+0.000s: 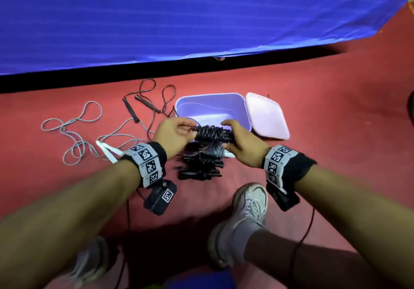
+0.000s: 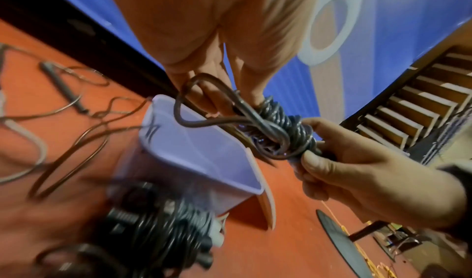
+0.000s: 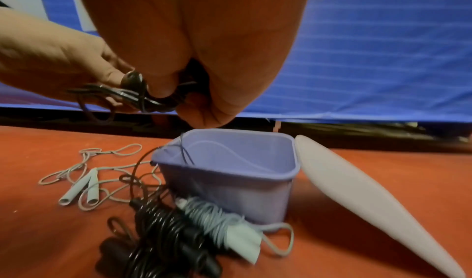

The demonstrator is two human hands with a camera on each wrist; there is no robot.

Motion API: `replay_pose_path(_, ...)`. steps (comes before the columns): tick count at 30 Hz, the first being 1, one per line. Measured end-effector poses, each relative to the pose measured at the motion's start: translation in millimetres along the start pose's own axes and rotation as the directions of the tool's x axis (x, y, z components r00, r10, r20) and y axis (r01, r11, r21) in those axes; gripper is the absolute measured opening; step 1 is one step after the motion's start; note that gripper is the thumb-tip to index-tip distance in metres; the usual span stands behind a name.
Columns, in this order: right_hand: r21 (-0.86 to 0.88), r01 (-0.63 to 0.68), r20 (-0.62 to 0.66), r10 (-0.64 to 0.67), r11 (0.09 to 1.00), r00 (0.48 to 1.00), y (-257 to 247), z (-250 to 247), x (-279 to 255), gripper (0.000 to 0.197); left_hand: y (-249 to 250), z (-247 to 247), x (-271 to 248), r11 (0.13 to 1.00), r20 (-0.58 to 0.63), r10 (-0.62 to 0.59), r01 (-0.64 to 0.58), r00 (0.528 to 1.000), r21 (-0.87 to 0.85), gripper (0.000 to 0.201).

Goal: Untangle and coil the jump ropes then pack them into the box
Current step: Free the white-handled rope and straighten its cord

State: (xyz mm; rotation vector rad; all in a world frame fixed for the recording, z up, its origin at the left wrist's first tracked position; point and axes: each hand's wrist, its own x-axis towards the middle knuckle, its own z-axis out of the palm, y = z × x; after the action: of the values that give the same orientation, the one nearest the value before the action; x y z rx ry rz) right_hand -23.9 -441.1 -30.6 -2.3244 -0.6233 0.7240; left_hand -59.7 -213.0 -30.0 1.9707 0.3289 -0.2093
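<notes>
Both hands hold one coiled black rope just above the near rim of the purple box. The right hand has its grip curled round one end of the coil; the left hand pinches a loose loop at the other end. Wound bundles lie on the red floor before the box, apparently three. A grey rope and a thin dark rope sprawl left, the lid right

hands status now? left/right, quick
Left hand: pinching the loose end loop of the black coiled rope.
Right hand: closed around the other end of the same coil.
</notes>
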Motion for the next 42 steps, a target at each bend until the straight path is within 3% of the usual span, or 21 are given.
replay_pose_path(3,-0.025,-0.092,0.082,0.093,0.995,0.992,22.8,27.9,9.1,0.059,-31.7,23.4,-2.8,0.991,0.020,-0.119,0.117,0.993,0.071,0.020)
replay_pose_path(5,-0.077,-0.166,0.075,0.172,0.983,0.982,35.2,36.1,15.4,0.051,-46.2,36.6,-0.4,0.981,0.044,-0.148,0.141,0.988,0.130,0.019)
replay_pose_path(13,-0.229,-0.405,-0.139,0.382,0.885,0.914,60.7,61.2,35.4,0.052,-81.4,48.2,21.7,0.966,-0.028,-0.102,0.106,0.994,0.238,0.020)
replay_pose_path(17,-0.313,-0.459,-0.154,0.432,0.832,0.888,58.7,65.7,42.2,0.055,-93.8,33.1,25.5,0.947,-0.016,-0.082,0.082,0.997,0.311,0.022)
replay_pose_path(20,-0.411,-0.422,-0.154,0.394,0.809,0.906,48.1,59.0,41.8,0.047,-100.7,18.3,26.9,0.956,0.019,-0.071,0.062,0.997,0.287,0.018)
replay_pose_path(23,-0.530,-0.293,-0.136,0.262,0.796,0.956,20.9,44.6,45.0,0.037,-102.4,0.4,25.6,0.954,0.024,-0.022,0.014,0.999,0.300,0.010)
replay_pose_path(26,-0.492,-0.203,-0.111,0.171,0.846,0.979,-13.7,40.0,62.8,0.028,-109.9,-25.2,26.3,0.950,-0.010,-0.022,0.024,1.000,0.313,0.010)
replay_pose_path(28,-0.426,-0.167,-0.096,0.139,0.889,0.986,-37.0,48.5,81.6,0.022,-120.4,-48.2,27.6,0.929,-0.028,-0.086,0.090,0.996,0.358,0.013)
replay_pose_path(31,-0.365,-0.104,0.006,0.114,0.925,0.993,-67.9,78.6,113.5,0.014,-142.7,-85.6,22.1,0.873,-0.073,-0.167,0.182,0.983,0.452,0.013)
replay_pose_path(33,-0.339,-0.048,0.103,0.088,0.940,0.991,-83.9,105.9,136.7,0.012,-161.3,-106.6,15.3,0.842,-0.084,-0.191,0.208,0.978,0.498,0.025)
replay_pose_path(37,-0.281,-0.001,0.227,0.068,0.960,0.971,-101.6,161.9,179.6,0.026,-199.1,-128.4,3.5,0.807,-0.076,-0.270,0.269,0.960,0.525,0.041)
replay_pose_path(42,-0.303,0.080,0.325,0.024,0.950,0.945,-115.6,213.4,223.8,0.029,-237.9,-131.6,3.0,0.763,0.013,-0.459,0.387,0.888,0.518,0.062)
